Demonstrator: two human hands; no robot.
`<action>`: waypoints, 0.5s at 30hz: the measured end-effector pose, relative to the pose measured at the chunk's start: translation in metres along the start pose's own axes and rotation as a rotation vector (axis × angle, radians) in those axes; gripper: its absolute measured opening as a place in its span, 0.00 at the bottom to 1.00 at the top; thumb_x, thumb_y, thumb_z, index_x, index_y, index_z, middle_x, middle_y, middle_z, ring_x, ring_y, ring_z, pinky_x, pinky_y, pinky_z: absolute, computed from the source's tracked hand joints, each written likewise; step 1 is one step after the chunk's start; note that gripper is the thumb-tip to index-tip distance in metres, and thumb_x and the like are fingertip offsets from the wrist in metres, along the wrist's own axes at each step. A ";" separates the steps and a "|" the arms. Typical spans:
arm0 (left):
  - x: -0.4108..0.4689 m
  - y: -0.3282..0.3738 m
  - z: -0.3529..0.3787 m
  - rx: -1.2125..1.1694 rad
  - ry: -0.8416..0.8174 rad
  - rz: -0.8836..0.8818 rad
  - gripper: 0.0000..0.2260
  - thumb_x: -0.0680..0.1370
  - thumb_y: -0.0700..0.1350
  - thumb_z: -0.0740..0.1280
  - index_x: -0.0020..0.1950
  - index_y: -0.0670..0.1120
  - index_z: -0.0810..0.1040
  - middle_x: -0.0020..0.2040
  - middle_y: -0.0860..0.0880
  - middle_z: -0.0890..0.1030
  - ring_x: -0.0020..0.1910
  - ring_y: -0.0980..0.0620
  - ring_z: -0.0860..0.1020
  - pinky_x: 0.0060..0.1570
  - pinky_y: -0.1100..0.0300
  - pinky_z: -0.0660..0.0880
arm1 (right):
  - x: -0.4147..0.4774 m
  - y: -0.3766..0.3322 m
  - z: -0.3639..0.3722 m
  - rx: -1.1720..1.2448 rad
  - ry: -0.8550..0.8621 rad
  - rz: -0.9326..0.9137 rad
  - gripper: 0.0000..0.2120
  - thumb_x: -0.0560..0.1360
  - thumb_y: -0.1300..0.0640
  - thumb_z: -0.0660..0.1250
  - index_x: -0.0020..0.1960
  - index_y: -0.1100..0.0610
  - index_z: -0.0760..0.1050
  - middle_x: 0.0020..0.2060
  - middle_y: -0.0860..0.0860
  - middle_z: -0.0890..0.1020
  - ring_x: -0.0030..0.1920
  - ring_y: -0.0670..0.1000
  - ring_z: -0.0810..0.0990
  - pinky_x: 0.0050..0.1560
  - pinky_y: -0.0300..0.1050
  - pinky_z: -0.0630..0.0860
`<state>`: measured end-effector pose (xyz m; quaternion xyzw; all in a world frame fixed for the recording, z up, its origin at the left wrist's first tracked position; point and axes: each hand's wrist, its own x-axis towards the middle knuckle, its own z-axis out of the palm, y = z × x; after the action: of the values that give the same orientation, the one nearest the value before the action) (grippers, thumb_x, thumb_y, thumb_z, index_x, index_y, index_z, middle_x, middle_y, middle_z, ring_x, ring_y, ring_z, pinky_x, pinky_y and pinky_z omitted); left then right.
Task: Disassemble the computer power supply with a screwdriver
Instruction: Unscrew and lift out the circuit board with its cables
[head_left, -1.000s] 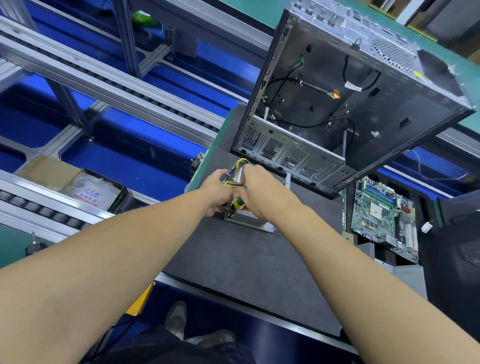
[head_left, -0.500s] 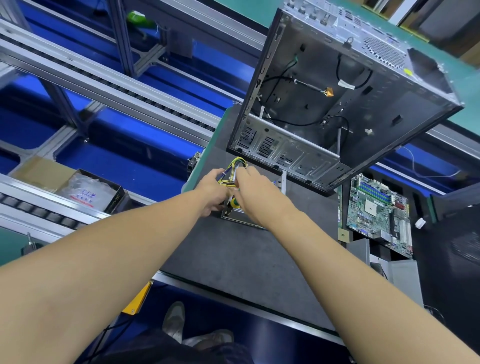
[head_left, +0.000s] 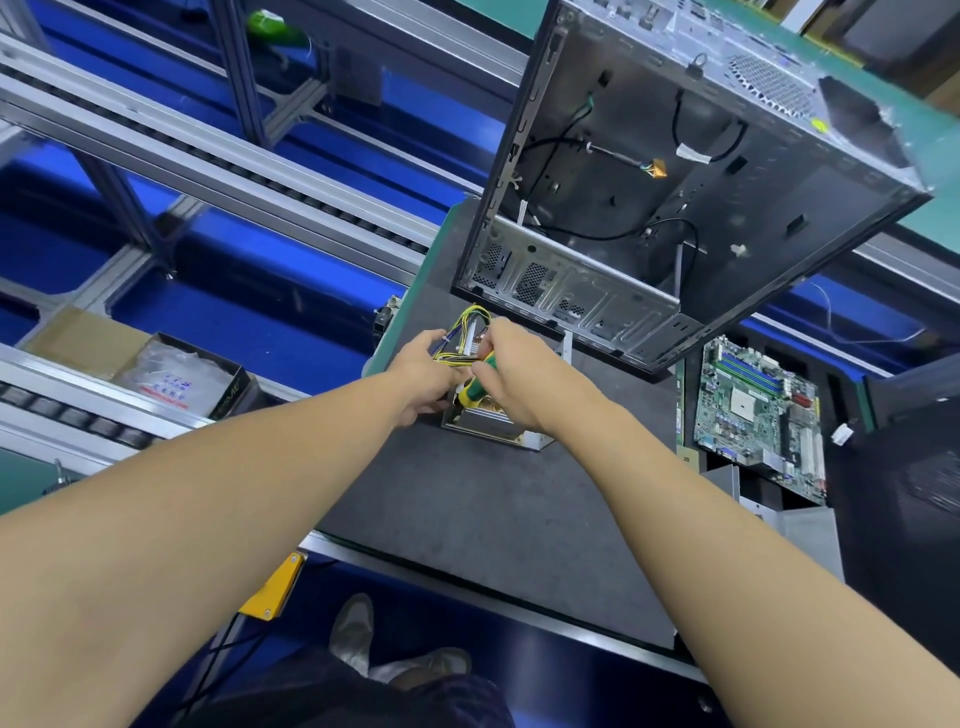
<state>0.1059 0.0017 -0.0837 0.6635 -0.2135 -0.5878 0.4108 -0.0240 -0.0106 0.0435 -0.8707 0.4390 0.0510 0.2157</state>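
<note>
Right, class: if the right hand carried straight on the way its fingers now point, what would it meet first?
Most likely the wire bundle of the power supply: the right hand, gripping the screwdriver, has its fingertips right by it. Depth is unclear; the computer case lies beyond.

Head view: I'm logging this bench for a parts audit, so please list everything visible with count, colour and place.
power supply: one, silver, on the mat
wire bundle: one, yellow and black, atop the power supply
screwdriver: one, green and yellow handle, in the right hand
computer case: one, grey, open, beyond the power supply
motherboard: one, green, right of the mat
mat: one, dark grey, centre
box: one, black, holding a clear bag, left
left hand: one, grips the wire bundle
right hand: one, grips the screwdriver
</note>
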 end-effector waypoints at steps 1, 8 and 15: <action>0.000 -0.002 -0.001 0.038 -0.001 0.008 0.32 0.75 0.38 0.72 0.73 0.61 0.65 0.48 0.45 0.83 0.41 0.49 0.78 0.47 0.49 0.82 | -0.001 0.000 -0.002 -0.004 0.012 0.002 0.07 0.80 0.57 0.60 0.54 0.60 0.68 0.50 0.55 0.75 0.46 0.56 0.72 0.42 0.49 0.66; -0.010 0.001 -0.012 0.258 0.000 0.131 0.39 0.75 0.42 0.74 0.79 0.58 0.56 0.53 0.42 0.80 0.44 0.45 0.78 0.49 0.47 0.79 | -0.007 0.003 -0.025 0.025 0.288 0.014 0.05 0.73 0.54 0.64 0.43 0.54 0.69 0.36 0.49 0.76 0.37 0.53 0.73 0.31 0.45 0.68; -0.019 0.004 -0.001 0.222 0.111 -0.041 0.21 0.75 0.52 0.75 0.60 0.42 0.73 0.55 0.42 0.80 0.49 0.44 0.81 0.51 0.46 0.82 | -0.001 0.020 -0.032 0.268 0.259 0.120 0.06 0.69 0.62 0.63 0.42 0.52 0.70 0.36 0.46 0.77 0.36 0.48 0.73 0.34 0.40 0.70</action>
<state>0.1037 0.0148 -0.0691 0.7407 -0.2405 -0.5312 0.3337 -0.0434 -0.0339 0.0662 -0.8058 0.5171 -0.1076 0.2679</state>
